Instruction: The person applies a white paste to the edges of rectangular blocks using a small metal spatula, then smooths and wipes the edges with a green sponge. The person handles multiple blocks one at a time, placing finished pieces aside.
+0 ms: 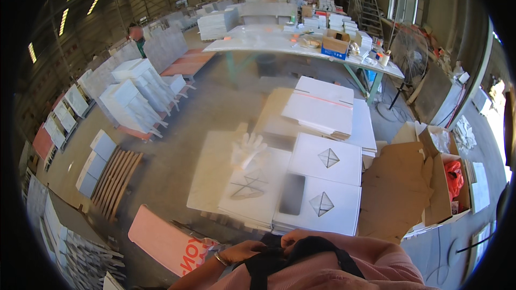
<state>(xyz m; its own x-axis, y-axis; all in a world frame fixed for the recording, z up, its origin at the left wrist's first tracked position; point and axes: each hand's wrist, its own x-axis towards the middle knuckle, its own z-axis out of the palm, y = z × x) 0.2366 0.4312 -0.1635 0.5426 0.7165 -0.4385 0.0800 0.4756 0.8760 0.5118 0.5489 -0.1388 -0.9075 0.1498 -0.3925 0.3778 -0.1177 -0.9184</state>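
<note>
At the lower edge, my left hand (246, 251), with a bracelet at the wrist, has its fingers closed against the black chest strap (274, 260). My right hand (296, 238) is curled on the upper part of the same strap, close beside the left; the fingertips of both are partly hidden. Just beyond them stand stacks of flat white cartons (336, 156) printed with dark diamond shapes. A white work glove (248, 149) lies palm down or up, I cannot tell which, on the left part of the stacks, away from both hands.
A pink board (166, 241) lies at the near left, by a slatted wooden pallet (115, 180). Stone slabs (129, 104) stand beyond. Brown cardboard (395, 188) and an open box (451, 182) sit at right. A long worktable (258, 40) and standing fan (411, 56) are at the back.
</note>
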